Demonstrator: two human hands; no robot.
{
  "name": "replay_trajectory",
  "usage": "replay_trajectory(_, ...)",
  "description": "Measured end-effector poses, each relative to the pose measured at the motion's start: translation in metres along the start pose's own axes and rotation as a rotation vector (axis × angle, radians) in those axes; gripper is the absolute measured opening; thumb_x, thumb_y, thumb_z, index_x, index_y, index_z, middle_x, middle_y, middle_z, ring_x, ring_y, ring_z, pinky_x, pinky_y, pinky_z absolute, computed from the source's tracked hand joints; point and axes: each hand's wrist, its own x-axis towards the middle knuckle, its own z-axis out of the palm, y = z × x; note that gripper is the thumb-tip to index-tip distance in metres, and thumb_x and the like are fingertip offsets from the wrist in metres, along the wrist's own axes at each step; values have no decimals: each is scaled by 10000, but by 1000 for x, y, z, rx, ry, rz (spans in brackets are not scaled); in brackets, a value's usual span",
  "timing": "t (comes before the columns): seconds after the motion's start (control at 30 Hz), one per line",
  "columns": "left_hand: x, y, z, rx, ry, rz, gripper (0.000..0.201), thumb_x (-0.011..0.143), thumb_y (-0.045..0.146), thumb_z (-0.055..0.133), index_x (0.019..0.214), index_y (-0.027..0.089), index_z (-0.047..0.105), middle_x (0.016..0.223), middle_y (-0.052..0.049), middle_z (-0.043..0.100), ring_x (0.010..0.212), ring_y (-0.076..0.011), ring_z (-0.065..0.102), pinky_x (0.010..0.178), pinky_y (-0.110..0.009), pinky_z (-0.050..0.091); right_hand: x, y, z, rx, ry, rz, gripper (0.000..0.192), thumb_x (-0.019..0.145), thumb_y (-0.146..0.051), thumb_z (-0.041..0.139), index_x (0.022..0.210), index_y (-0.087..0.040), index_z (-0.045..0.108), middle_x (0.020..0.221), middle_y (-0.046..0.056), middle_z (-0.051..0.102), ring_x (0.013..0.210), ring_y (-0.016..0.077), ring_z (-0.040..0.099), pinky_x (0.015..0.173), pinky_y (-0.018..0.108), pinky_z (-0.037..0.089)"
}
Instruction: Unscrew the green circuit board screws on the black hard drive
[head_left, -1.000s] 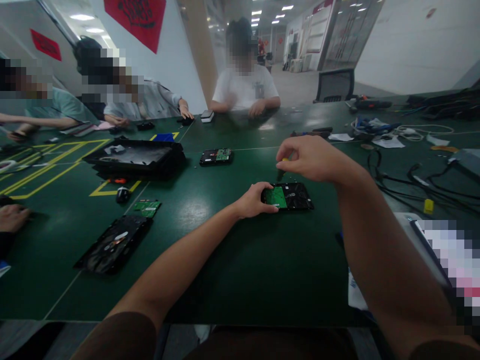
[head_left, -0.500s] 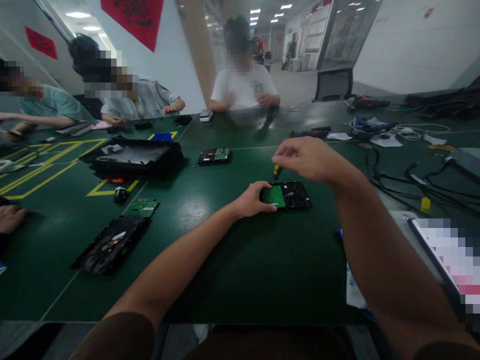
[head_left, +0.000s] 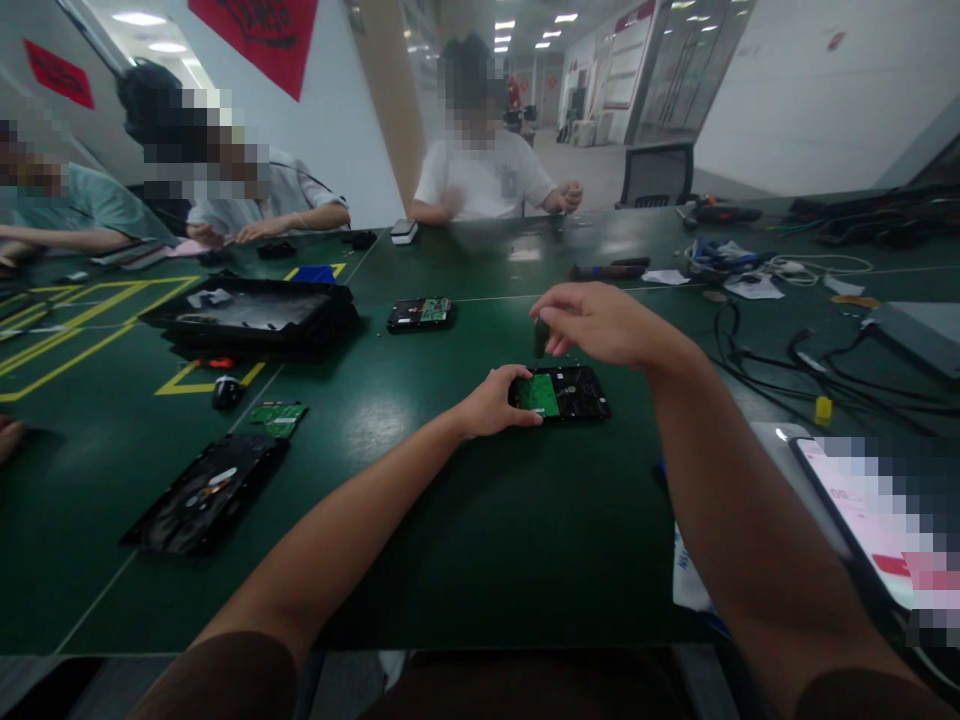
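A black hard drive point(head_left: 570, 392) with a green circuit board on top lies on the dark green table point(head_left: 465, 520) in front of me. My left hand point(head_left: 491, 402) grips its left end and holds it down. Just above the drive, my right hand point(head_left: 600, 325) pinches the handle of a small screwdriver point(head_left: 541, 338) that stands upright over the drive's far left corner.
An opened drive point(head_left: 206, 495) and a loose green board point(head_left: 277, 415) lie at the left, a black tray point(head_left: 251, 315) behind them, another drive point(head_left: 420, 314) farther back. Cables point(head_left: 787, 350) spread at the right; a phone point(head_left: 862, 510) sits near right. Several people sit around the table.
My right hand has dropped slightly and turned the screwdriver between its fingers; the yellow tip of the handle no longer shows. My left hand stays on the drive.
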Motion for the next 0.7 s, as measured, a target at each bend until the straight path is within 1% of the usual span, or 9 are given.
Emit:
replay_trajectory(0.07,-1,0,0,-2,-7,7,865,670,504,889,1405,210,539,1406,-137,562,1270,-343,541,1116,-523,427,-1,0,-1,-15,3,-18,210,977,-328,594,1060,-199,737,799,44,779,669,182,720,634,309,555)
replay_trajectory(0.17,-1,-1,0,-18,-12,2,875,673,483,889,1418,205,523,1431,-142,546,1279,-337,537,1121,-521,424,0,1,-2,-125,53,-68,202,945,-370,642,970,-207,758,868,49,787,702,179,707,659,310,530)
replay_trajectory(0.27,-1,-2,0,-25,-17,-7,872,672,485,892,1417,219,527,1435,-138,541,1288,-333,531,1119,-513,426,0,1,-1,-218,118,-56,195,933,-357,646,916,-193,749,838,59,775,724,187,699,675,318,505)
replay_trajectory(0.33,-1,-3,0,-22,-12,-13,874,667,476,895,1420,226,526,1426,-130,547,1277,-323,541,1116,-504,430,0,0,-1,-235,121,-44,184,934,-340,635,913,-193,742,799,51,760,700,183,690,666,318,492)
replay_trajectory(0.5,0,-3,1,-11,-12,-21,890,660,476,894,1429,222,524,1393,-122,566,1239,-316,563,1094,-503,442,-1,1,0,-146,40,-97,201,964,-363,609,916,-210,730,778,20,744,660,156,689,667,299,500)
replay_trajectory(0.57,0,-2,0,-11,-14,-28,892,657,477,896,1429,222,528,1381,-119,573,1231,-315,567,1094,-500,441,0,4,1,-97,40,-80,216,979,-373,601,922,-204,723,735,22,734,649,159,697,665,296,518)
replay_trajectory(0.7,0,-2,1,-5,-9,-29,904,657,479,893,1438,209,526,1375,-121,575,1225,-309,569,1094,-484,439,2,8,2,32,18,-26,192,1003,-332,577,1012,-203,719,757,33,754,653,167,720,653,296,552)
